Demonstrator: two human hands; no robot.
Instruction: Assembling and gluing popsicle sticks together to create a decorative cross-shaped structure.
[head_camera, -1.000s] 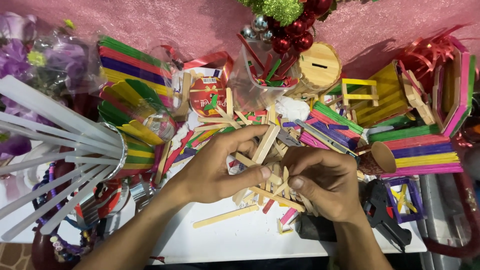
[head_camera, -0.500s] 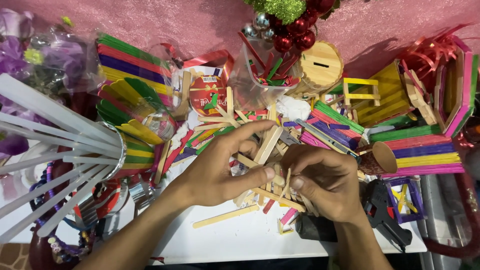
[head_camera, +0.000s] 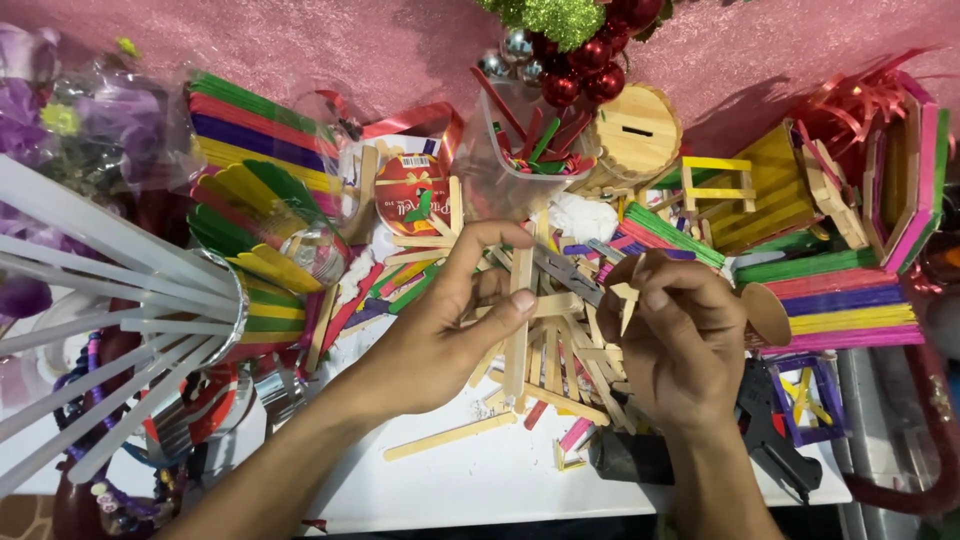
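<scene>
left hand (head_camera: 440, 330) is pinched on an upright plain craft stick (head_camera: 519, 320); right hand (head_camera: 680, 340) is closed on a small stick piece (head_camera: 628, 298). stick is best kept square over the stick pile (head_camera: 560, 370).

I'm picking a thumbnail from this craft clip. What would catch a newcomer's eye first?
Centre frame, the left hand pinches an upright plain wooden craft stick over a heap of sticks, with the right hand beside it. Rainbow-coloured stick bundles fan at upper left, and shiny red baubles hang at the top.
</scene>
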